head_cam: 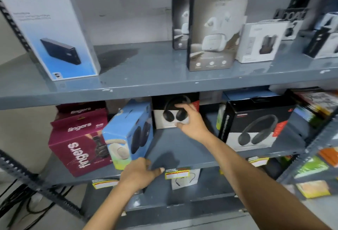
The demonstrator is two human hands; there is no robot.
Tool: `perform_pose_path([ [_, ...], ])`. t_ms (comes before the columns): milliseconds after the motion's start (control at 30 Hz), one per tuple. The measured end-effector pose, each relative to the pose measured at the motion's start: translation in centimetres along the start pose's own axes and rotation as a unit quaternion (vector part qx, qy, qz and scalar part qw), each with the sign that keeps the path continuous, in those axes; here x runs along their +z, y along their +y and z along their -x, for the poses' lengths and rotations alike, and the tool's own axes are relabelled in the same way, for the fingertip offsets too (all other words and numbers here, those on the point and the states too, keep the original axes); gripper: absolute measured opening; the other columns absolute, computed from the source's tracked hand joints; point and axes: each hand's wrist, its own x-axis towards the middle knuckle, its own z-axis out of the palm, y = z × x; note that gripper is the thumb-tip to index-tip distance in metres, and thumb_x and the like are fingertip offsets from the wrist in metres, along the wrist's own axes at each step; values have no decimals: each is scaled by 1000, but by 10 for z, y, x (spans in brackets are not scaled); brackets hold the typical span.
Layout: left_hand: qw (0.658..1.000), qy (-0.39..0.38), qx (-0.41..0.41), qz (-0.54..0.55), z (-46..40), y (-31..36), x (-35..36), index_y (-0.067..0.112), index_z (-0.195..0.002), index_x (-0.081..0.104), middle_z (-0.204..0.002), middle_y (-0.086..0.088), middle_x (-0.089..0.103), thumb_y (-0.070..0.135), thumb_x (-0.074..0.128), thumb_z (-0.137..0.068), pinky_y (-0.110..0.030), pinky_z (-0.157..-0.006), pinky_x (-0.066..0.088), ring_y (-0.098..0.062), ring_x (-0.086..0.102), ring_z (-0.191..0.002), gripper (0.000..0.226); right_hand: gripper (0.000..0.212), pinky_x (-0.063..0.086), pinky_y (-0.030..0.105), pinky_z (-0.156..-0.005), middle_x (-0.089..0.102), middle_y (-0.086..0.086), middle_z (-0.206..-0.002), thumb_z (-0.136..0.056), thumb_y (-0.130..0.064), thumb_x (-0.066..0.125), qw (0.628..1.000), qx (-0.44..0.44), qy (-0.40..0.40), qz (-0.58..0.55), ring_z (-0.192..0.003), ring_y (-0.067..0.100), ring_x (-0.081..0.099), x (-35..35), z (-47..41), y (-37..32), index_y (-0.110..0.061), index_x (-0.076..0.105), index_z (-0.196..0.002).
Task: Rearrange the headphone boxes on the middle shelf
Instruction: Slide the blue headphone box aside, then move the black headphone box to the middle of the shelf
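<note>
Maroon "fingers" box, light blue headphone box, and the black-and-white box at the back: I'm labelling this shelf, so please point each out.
Maroon "fingers" headphone box (76, 149): head view, front face beside the white lettering.
Light blue headphone box (128, 129): head view, right-hand face.
Black-and-white headphone box at the back (164, 118): head view, printed earcup.

The maroon headphone boxes (78, 143) read "fingers"; one also reads "S10".

middle shelf (182, 149) | maroon boxes (78, 142) at left end | blue box (128, 132) tilted just beside them | black-and-white box (170, 114) upright at back | second black-and-white box (256, 125) toward right, angled
</note>
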Motion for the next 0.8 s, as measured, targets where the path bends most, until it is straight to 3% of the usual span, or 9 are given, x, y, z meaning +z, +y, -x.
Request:
perform_pose_path([
  [67, 998, -3, 48, 35, -12, 32, 13, 31, -92, 61, -120, -3, 71, 62, 64, -82, -35, -95, 50, -24, 64, -116, 32, 48, 26, 5, -107, 46, 1, -138, -71, 8, 75, 996, -60, 47, 54, -133, 8, 40, -45, 30, 15, -10, 69, -116],
  [133, 994, -3, 89, 67, -33, 70, 32, 21, -125, 64, -133, -3, 65, 62, 64, -84, -35, -101, 48, -25, 59, -125, 58, 40, 22, 25, -119, 39, 8, -153, -73, 4, 79, 987, -81, 94, 105, -150, 20, 22, -88, 54, 36, -11, 72, -110],
  [233, 986, 14, 138, 92, -62, 130, 60, 16, -145, 46, -147, -8, 54, 63, 61, -85, -39, -106, 44, -29, 51, -133, 78, 40, 25, 53, -119, 32, 18, -158, -74, -19, 85, 962, -86, 189, 176, -153, 33, 11, -148, 77, 71, -11, 71, -110],
  [400, 952, 32, 258, 164, -101, 204, 79, 12, -158, 18, -164, -9, 27, 51, 71, -84, -33, -119, 26, -26, 29, -149, 100, 97, 12, 65, -117, 13, 18, -164, -65, -67, 73, 927, 23, 251, 278, -152, 42, -2, -216, 78, 108, -18, 46, -144],
  [500, 937, 25, 280, 207, -111, 232, 90, 12, -158, 16, -161, -6, 32, 46, 77, -80, -25, -114, 23, -23, 31, -148, 106, 127, 9, 68, -117, 3, 23, -165, -53, -70, 77, 933, 134, 244, 228, -150, 47, -6, -242, 66, 128, -25, 22, -157],
  [567, 924, 21, 276, 264, -114, 240, 94, 16, -158, 19, -157, -3, 41, 52, 77, -77, -31, -118, 29, -21, 39, -144, 106, 139, 6, 65, -119, 4, 17, -166, -53, -56, 89, 947, 191, 207, 153, -150, 45, -10, -247, 57, 135, -32, 3, -159],
  [633, 911, 29, 259, 320, -121, 239, 102, 22, -157, 26, -152, 0, 48, 65, 72, -73, -42, -116, 38, -18, 48, -138, 104, 146, 15, 61, -120, 12, 3, -167, -49, -51, 94, 965, 186, 175, 58, -154, 35, -1, -248, 53, 142, -44, -6, -155],
  [700, 898, 29, 267, 349, -123, 234, 106, 26, -154, 31, -148, 3, 51, 57, 69, -80, -44, -112, 42, -15, 52, -133, 89, 148, 32, 57, -117, 21, -5, -166, -38, -63, 92, 971, 153, 181, 20, -153, 24, 18, -245, 53, 145, -55, -3, -151],
  [800, 887, 52, 261, 377, -117, 227, 104, 30, -152, 36, -145, 4, 54, 61, 63, -79, -39, -112, 43, -13, 53, -131, 83, 140, 38, 53, -114, 32, -5, -161, -40, -67, 88, 972, 124, 192, 52, -148, 20, 31, -239, 55, 142, -51, 7, -153],
])
